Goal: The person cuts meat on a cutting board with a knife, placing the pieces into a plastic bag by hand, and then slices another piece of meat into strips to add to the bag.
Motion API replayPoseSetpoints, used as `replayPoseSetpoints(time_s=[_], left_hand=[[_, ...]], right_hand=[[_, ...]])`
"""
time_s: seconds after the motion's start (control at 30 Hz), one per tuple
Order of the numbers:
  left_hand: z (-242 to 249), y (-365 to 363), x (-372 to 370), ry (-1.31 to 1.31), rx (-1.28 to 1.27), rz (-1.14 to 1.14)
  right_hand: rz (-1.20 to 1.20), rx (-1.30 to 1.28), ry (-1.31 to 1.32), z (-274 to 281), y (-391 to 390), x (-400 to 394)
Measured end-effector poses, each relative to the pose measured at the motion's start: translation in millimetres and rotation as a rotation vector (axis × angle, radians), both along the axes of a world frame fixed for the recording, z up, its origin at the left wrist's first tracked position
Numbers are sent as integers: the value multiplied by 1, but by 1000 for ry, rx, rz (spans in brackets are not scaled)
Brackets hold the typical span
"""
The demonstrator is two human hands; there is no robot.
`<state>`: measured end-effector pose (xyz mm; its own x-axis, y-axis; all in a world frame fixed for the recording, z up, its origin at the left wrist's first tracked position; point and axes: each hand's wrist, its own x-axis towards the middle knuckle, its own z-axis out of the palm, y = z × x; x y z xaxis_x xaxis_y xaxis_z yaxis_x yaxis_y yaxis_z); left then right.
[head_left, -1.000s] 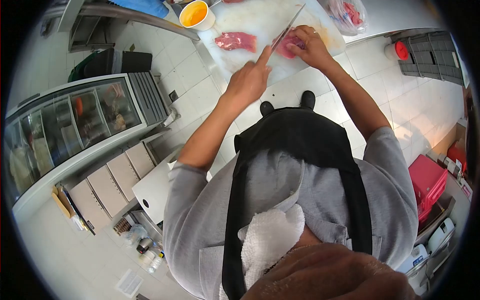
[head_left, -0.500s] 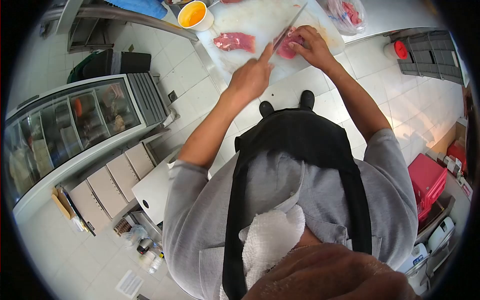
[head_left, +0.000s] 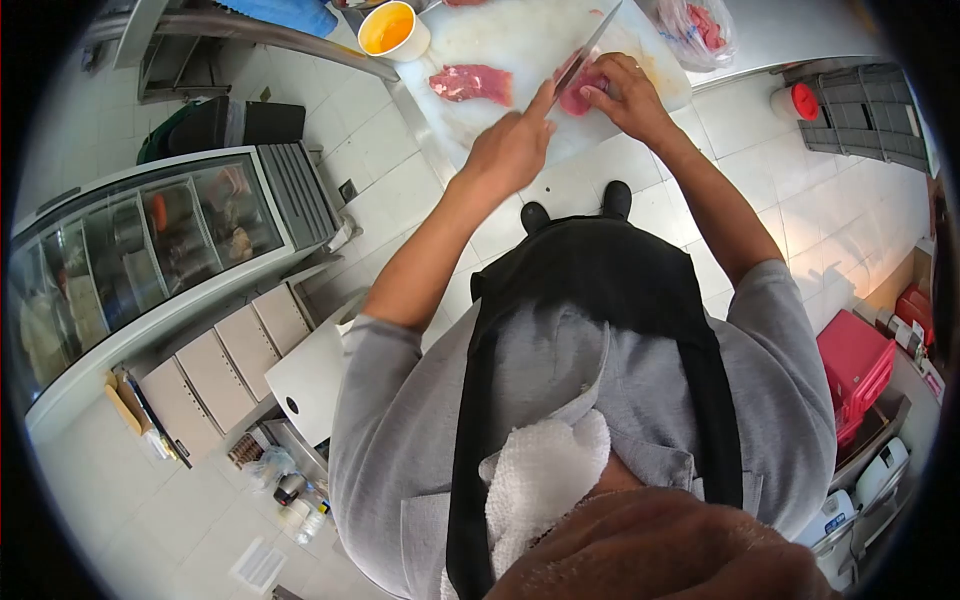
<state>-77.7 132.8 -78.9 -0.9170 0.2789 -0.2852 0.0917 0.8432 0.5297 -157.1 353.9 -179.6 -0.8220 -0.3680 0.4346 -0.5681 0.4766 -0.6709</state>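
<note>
My left hand (head_left: 508, 150) is closed round the handle of a knife (head_left: 597, 38), whose long blade slants up and to the right over the white cutting board (head_left: 440, 110). Under the blade lies a piece of raw meat (head_left: 574, 98). My right hand (head_left: 632, 97) presses on that piece from the right, fingers curled and thumb against it, close to the blade. A second raw slab of meat (head_left: 471, 83), pink with pale fat, rests flat on the board to the left, untouched.
A white tub of orange-yellow contents (head_left: 388, 32) stands at the board's upper left corner. Right of the board, a clear plastic bag of meat (head_left: 697, 32) sits on the metal counter (head_left: 800, 40). A glass-topped display case (head_left: 150, 260) is at left, grey crates (head_left: 862, 118) at right.
My left hand and the knife have shifted slightly up and to the right along the meat. My right hand stays on the piece, nearly unmoved.
</note>
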Motion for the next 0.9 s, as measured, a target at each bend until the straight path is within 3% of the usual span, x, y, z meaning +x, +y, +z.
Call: replayPoseSetpoints(time_s=[0.1, 0.23, 0.4, 0.53, 0.6, 0.7, 0.9], left_hand=[[20, -4, 26, -108, -105, -34], [-30, 17, 2, -130, -66, -14], [-65, 9, -63, 168, 247, -52], [-9, 3, -17, -2, 104, 46], [6, -1, 0, -37, 47, 22], [28, -4, 17, -83, -34, 0], [31, -5, 37, -116, -86, -27]], right_hand=[[0, 123, -50, -2, 0, -2], [39, 88, 2, -1, -4, 7], [1, 57, -26, -3, -1, 4], [23, -92, -40, -7, 5, 5], [-11, 66, -66, -12, 6, 6], [-13, 62, 31, -8, 2, 6], [-27, 144, -13, -2, -3, 6]])
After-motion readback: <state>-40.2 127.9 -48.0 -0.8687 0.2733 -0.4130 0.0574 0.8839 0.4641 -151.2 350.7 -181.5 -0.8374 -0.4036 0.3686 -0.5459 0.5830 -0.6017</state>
